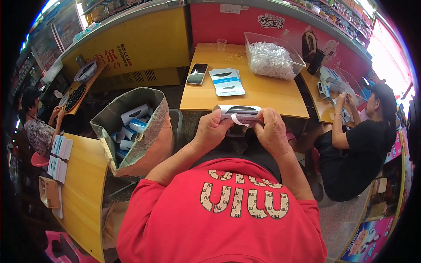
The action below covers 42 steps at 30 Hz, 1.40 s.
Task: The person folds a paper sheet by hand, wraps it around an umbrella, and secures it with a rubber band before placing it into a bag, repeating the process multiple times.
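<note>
Rolled card (240, 110) with a white strip (235, 119) is grasped by the fingers (225, 124) of our left hand (210, 132) and right hand (272, 132) near the tabletop (274, 98), rolls (138, 126) in the bag (147, 155) seemingly done and stacked flat cards (227, 83) apparently left.

By the near edge of a yellowish wooden table (267, 96), the left hand (210, 131) and right hand (271, 130) grip opposite ends of a rolled white printed card (232, 109), a narrow white strip (245, 120) at its front. I see a flat stack of blue-and-white cards (227, 82) between a black-screened phone (197, 73) and a clear plastic bin (301, 65) heaped with small white pieces (271, 59).
</note>
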Each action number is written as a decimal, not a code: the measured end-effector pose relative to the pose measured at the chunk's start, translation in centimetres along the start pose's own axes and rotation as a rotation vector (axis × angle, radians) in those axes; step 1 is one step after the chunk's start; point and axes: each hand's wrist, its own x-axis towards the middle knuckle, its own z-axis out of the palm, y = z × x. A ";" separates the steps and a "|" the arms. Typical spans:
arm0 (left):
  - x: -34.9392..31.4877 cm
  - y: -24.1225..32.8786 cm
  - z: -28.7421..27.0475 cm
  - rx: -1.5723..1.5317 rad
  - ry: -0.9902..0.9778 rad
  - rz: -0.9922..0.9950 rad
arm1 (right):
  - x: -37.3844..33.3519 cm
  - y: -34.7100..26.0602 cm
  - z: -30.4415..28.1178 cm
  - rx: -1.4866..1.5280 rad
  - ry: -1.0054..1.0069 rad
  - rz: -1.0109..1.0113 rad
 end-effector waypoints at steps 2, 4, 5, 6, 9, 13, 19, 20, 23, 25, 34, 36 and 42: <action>-0.2 -0.5 0.3 0.013 0.057 0.095 | 0.1 0.0 -0.1 -0.004 -0.063 0.016; -0.1 -0.1 0.2 -0.010 0.057 0.067 | 0.2 0.1 0.0 -0.009 -0.122 0.032; -0.1 0.0 0.2 -0.033 0.056 0.036 | 0.0 0.4 0.4 -0.028 -0.089 -0.020; -0.1 0.0 0.3 -0.033 0.057 0.039 | -0.1 0.6 0.8 -0.047 -0.056 -0.072; 0.0 -0.4 0.5 -0.310 0.064 -0.077 | -0.4 0.8 1.1 -0.104 -0.018 -0.121; -0.2 -1.0 0.5 -0.234 0.003 -0.078 | -0.7 0.9 0.9 -0.064 0.004 -0.114; -0.4 -2.0 0.8 -0.460 -0.119 -0.210 | -2.0 2.6 0.9 0.082 -0.035 -0.034; -0.4 -2.0 0.9 -0.607 -0.158 -0.306 | -2.0 3.0 0.7 0.046 -0.021 -0.112; -0.1 -1.8 0.6 -0.822 -0.154 -0.597 | -2.0 3.2 0.4 -0.013 -0.027 -0.221; 0.0 -2.3 1.4 -0.852 -0.103 -0.668 | -2.0 3.3 0.6 -0.050 -0.021 -0.277; 0.4 -2.9 3.0 -0.884 -0.007 -0.721 | -2.7 4.6 0.6 -0.026 0.011 -0.343; 0.4 -2.7 3.1 -0.879 0.004 -0.746 | -2.9 4.8 0.6 -0.015 0.006 -0.335; 0.4 -3.9 1.9 -0.626 -0.185 -0.540 | -3.8 4.9 1.3 0.086 0.039 -0.144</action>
